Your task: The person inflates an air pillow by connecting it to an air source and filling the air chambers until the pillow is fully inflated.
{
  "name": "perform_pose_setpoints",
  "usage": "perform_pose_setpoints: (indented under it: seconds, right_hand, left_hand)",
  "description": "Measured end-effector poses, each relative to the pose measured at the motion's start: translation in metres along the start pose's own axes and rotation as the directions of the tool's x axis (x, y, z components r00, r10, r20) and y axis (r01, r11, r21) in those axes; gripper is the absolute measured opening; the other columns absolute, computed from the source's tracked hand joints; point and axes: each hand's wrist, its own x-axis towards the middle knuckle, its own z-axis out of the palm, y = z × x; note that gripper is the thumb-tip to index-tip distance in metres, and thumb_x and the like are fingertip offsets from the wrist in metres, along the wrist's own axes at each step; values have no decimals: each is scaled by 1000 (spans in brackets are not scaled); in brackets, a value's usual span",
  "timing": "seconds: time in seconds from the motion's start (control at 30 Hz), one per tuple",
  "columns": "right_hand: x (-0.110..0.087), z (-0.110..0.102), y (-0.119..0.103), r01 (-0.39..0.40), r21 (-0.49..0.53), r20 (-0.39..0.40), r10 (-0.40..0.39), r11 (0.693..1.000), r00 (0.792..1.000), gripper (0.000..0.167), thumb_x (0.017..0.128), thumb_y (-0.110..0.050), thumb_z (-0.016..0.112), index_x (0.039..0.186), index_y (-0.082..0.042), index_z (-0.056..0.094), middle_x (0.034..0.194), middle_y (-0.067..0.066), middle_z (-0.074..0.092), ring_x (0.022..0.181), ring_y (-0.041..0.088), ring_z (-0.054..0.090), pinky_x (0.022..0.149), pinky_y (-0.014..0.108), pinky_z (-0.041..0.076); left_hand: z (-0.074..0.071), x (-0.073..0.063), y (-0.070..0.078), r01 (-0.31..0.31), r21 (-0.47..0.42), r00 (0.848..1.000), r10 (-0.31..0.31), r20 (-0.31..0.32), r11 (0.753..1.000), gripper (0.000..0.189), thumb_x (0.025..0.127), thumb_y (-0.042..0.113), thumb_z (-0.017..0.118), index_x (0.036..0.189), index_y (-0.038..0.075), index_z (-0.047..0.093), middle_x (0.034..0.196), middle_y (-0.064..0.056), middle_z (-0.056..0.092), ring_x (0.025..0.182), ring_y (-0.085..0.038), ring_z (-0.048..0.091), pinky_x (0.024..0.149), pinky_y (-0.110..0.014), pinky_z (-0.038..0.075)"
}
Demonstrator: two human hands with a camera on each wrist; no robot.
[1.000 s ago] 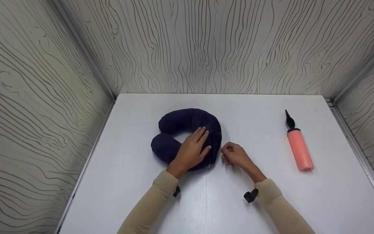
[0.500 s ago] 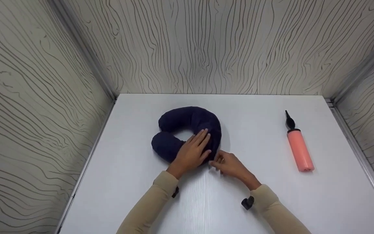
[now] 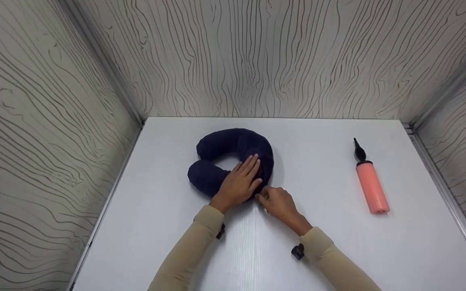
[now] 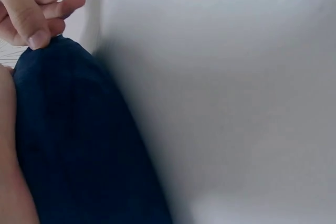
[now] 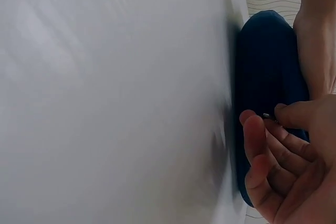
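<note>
A dark navy U-shaped neck pillow [image 3: 217, 143] lies on the white table, its opening toward the left. My left hand [image 3: 239, 185] rests on its near right part, fingers straight. At the pillow's near right edge my right hand [image 3: 278, 203] has its thumb and fingers drawn together. In the right wrist view, a small metal zipper pull [image 5: 267, 115] shows at the thumb tip of the right hand [image 5: 294, 156], against the blue cloth. The left wrist view has the right thumb touching the end of the pillow [image 4: 84, 140]; the zipper itself is hidden.
A pink hand pump [image 3: 372, 188] with a black nozzle [image 3: 360, 152] lies on the right side of the white table [image 3: 322, 161]. Wood-grain patterned panels [image 3: 249, 60] stand behind and at both sides.
My right hand has moved left to the pillow's near right edge and taken hold of the zipper pull. The pillow has shifted slightly away; my left hand stays on it.
</note>
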Motion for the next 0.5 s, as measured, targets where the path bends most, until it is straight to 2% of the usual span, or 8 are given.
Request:
perform_pose_setpoints:
  seconds: [0.27,0.37,0.5]
  right_hand:
    - [-4,4,-3,6,-137,-76,-17,991,997,19,88,-28,85,93,-10,80,81,3,78,73,23,74,63,44,61]
    - [-4,6,-3,34,-146,-95,-48,989,994,15,89,-23,84,94,-10,81,85,6,79,77,27,76,64,47,62]
    - [-2,7,-1,55,-138,-105,-70,989,992,6,92,-14,80,95,-9,81,84,6,79,75,25,75,64,45,61]
  left_hand:
    - [4,-2,1,-6,18,1000,7,-10,1000,67,116,49,25,171,11,16,181,-3,8,168,-19,10,138,-43,19]
    - [6,-3,1,-30,39,999,32,-42,999,65,117,45,26,171,10,18,181,-4,11,168,-20,12,138,-41,19]
    - [5,-6,2,-80,79,993,86,-77,994,60,118,39,30,170,9,23,180,-4,17,167,-20,17,137,-38,20]
